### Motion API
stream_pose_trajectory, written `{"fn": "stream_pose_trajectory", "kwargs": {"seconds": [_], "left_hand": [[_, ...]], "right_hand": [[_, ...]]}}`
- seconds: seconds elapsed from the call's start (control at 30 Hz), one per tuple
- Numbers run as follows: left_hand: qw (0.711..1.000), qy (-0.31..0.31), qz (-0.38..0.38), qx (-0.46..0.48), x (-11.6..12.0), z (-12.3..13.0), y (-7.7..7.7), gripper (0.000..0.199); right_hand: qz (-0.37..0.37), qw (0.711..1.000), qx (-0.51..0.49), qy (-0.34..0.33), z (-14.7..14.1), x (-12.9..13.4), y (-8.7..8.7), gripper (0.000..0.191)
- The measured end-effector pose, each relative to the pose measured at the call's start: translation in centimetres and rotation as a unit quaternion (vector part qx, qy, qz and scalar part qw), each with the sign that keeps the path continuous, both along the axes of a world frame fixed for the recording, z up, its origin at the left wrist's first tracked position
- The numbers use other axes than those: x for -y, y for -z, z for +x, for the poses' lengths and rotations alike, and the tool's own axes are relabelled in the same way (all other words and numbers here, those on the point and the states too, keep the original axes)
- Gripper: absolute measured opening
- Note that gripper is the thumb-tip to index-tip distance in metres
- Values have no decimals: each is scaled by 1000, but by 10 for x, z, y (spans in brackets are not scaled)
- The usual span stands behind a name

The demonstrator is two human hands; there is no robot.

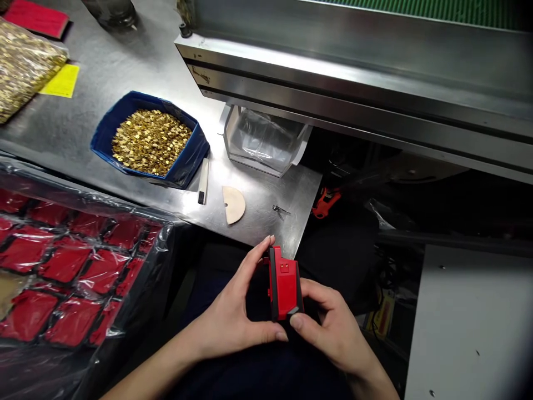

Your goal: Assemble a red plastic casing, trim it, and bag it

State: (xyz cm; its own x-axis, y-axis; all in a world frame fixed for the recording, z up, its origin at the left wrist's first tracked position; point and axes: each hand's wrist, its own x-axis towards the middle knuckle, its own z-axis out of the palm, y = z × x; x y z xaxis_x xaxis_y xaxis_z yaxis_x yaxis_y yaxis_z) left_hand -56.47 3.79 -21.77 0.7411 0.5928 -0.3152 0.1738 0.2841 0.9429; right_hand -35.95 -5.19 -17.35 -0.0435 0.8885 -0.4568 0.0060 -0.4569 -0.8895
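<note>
- Head view: a red case (pixel 287 289) with black edges is held upright over the person's lap, just off the near corner of the metal table (pixel 158 61).
- The left hand (pixel 231 316) is clamped on the case from the left, its fingertips up at the far end and its thumb by the near end; how hard that thumb presses, I cannot tell.
- The right hand (pixel 333 328) has the case pinched at its near right corner, the thumb on the edge and the fingers along the right side.
- The case looks like moulded plastic: light, stiff, fairly smooth, and likely to slip a little under dry fingers.
- Its black rims look like the safest hold. The two small gold spots (pixel 284 267) on the red side look delicate, so fingers are better kept off them.
- Far left of the hands, a blue bin (pixel 100 139) holds loose gold pieces (pixel 152 141); they look tiny, hard and easy to spill, best picked up by fingertip.
- Between bin and hands lie a white strip (pixel 204 180) and a pale half-disc (pixel 234 205), thin and easiest to lift by its curved edge.
- Near left, a plastic-lined box (pixel 144 275) holds rows of red parts (pixel 69 261).
</note>
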Motion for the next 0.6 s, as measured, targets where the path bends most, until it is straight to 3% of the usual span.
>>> {"fn": "stream_pose_trajectory", "kwargs": {"seconds": [0.23, 0.3, 0.43, 0.5, 0.6], "left_hand": [[999, 1, -30, 30, -3, 2, -5, 126], [995, -16, -66, 68, -5, 6, -7, 107], [989, -103, -84, 61, -10, 23, -10, 46], [985, -143, -92, 31, -12, 31, -9, 32], [975, -177, -131, -4, -12, 39, -5, 28]], "right_hand": [[11, 1000, -10, 2, 1, 2, 0, 16], [15, 1000, 0, -3, 2, 3, 1, 16], [20, 1000, -3, -12, 4, 5, 3, 14], [14, 1000, -8, -4, 3, 6, 3, 15], [0, 1000, -12, 9, 1, 7, 5, 17]]}}
